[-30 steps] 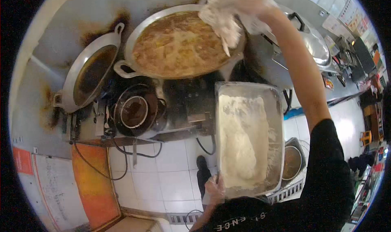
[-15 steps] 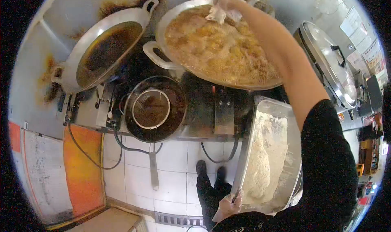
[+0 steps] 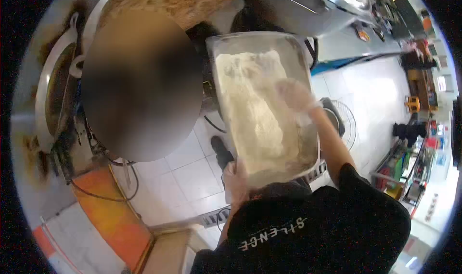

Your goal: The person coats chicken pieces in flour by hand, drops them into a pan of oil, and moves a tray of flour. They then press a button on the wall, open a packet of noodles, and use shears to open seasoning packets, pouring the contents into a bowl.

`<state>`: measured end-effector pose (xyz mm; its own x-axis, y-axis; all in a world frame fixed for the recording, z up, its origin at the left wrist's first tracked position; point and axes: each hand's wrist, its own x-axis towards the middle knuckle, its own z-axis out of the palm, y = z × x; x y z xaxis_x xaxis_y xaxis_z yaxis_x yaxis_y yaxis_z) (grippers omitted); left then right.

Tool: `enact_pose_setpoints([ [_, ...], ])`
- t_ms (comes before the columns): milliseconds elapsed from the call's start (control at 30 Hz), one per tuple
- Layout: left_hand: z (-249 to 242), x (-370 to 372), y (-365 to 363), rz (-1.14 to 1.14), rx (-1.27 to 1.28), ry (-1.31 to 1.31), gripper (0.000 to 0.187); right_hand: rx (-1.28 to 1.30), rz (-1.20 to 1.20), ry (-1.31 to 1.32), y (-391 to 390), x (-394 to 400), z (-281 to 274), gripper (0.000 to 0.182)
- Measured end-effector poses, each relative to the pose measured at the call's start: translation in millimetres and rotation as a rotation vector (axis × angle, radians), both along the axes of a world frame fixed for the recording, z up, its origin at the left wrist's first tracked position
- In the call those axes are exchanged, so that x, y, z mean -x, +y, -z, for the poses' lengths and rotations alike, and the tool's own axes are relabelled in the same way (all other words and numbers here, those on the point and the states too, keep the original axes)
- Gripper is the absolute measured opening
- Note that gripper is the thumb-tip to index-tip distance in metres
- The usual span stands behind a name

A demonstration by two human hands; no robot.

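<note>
A deep metal tray (image 3: 293, 43) with pale flour (image 3: 252, 101) spread along its bottom is in front of my body. My left hand (image 3: 236, 180), in a clear plastic glove, grips the tray's near left corner. Over the right part of the tray is my right hand (image 3: 296, 96), also gloved and smeared by motion. Its fingers are too blurred to show whether they hold anything. The large pan (image 3: 94, 21) of bubbling, frothy oil lies at the upper left, partly cut off by the frame.
A second oil-filled pan (image 3: 43, 96) stands at the far left. A grey blurred oval (image 3: 142, 86) hides much of the stove. A lidded metal vessel (image 3: 332, 4) sits at the upper right. A wire rack (image 3: 349, 120) is beyond the tray's right side.
My right hand has left the large oil pan and come down over the flour tray. The view has turned rightward, bringing the tray to the middle. My left hand stays on the tray.
</note>
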<state>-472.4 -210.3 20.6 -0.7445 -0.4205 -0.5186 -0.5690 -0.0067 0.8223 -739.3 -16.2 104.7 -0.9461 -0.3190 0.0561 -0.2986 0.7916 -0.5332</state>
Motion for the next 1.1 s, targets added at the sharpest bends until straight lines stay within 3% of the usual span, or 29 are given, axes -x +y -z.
enact_pose_setpoints([
  [67,14.1,-3.3,6.3,-0.080,-0.099,0.092,0.035,-0.257,-0.024,0.056,29.4,-41.8,87.6,0.055],
  [167,24.9,-7.1,8.0,-0.130,-0.191,0.133,0.033,-0.342,0.246,-0.028,-13.8,-156.3,124.6,0.081],
  [233,7.9,-7.7,5.6,-0.103,-0.309,0.096,0.032,-0.276,0.177,-0.286,1.4,-172.9,147.4,0.080],
  [300,4.9,-10.5,12.4,-0.091,-0.217,0.118,0.029,0.135,0.104,-0.406,27.5,-141.9,134.7,0.079],
  [400,3.4,-11.7,21.6,-0.174,-0.192,0.167,0.030,-0.204,-0.026,-0.450,47.0,-110.0,135.4,0.063],
  [500,-7.7,-10.0,30.2,-0.186,-0.188,0.216,0.031,0.112,-0.079,-0.163,51.9,-82.8,135.6,0.052],
  [600,4.1,-14.3,27.6,-0.211,-0.252,0.229,0.025,-0.382,-0.194,-0.101,35.3,-58.3,133.9,0.051],
  [700,49.8,-19.3,16.3,-0.197,-0.193,0.244,0.028,-0.529,-0.422,-0.281,20.8,-31.8,110.8,0.053],
  [733,63.8,-24.1,15.6,-0.181,-0.150,0.243,0.031,-0.433,-0.405,-0.143,13.0,-30.0,123.8,0.055],
  [800,27.9,-14.9,23.7,-0.238,-0.235,0.281,0.032,-0.241,-0.360,0.130,-5.8,-24.2,159.2,0.057],
  [867,18.5,-15.1,29.8,-0.265,-0.306,0.290,0.033,-0.334,-0.470,-0.065,-15.6,-20.7,158.0,0.059],
  [967,46.4,-18.4,21.3,-0.258,-0.277,0.255,0.035,-0.465,-0.632,-0.363,-38.2,-7.4,149.7,0.061],
  [1033,75.4,-24.8,16.0,-0.217,-0.133,0.189,0.036,-0.474,-0.630,-0.312,-33.1,-9.6,141.7,0.061],
  [1100,55.9,-18.3,12.2,-0.203,-0.133,0.167,0.036,-0.391,-0.572,-0.107,0.5,-5.8,118.6,0.056],
])
